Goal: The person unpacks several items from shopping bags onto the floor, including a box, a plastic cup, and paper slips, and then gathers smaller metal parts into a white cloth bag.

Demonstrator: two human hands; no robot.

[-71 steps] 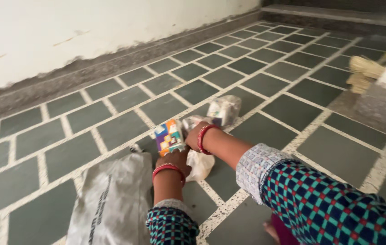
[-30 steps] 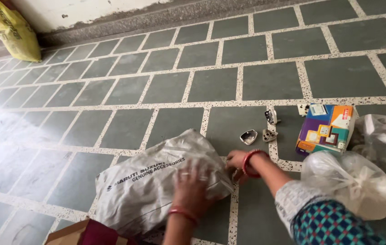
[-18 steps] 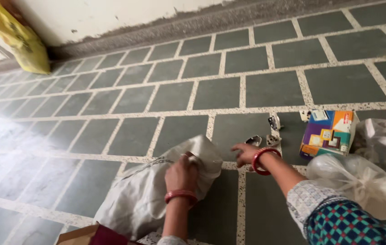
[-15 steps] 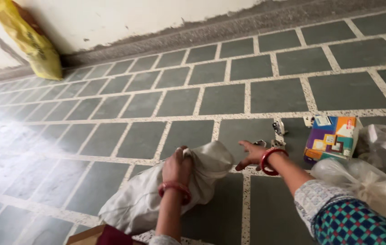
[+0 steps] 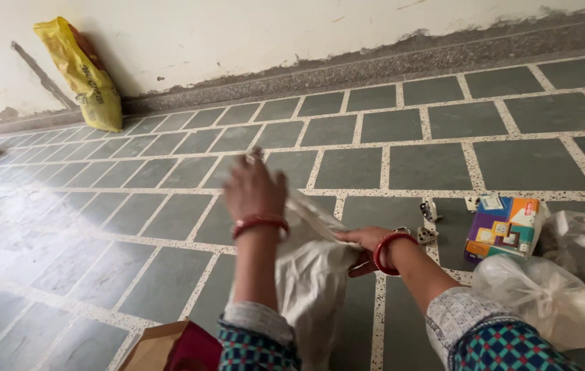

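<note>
Cloth sack (image 5: 313, 275) lay on tiled floor (image 5: 169, 275) between both hands, printed carton (image 5: 504, 227) to its right, two tied plastic bags (image 5: 536, 295) beside carton, small metal fittings (image 5: 428, 221) between sack and carton, filled sack (image 5: 86, 75) leaned against wall (image 5: 237, 34) far left.

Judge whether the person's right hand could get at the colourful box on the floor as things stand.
Probably yes. The right hand grips the white bag, but only bare floor and small metal bits lie between it and the colourful box.

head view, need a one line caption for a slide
Left hand lifts a white cloth bag off the grey tiled floor while the right hand grips its side, beside a colourful box.
</note>
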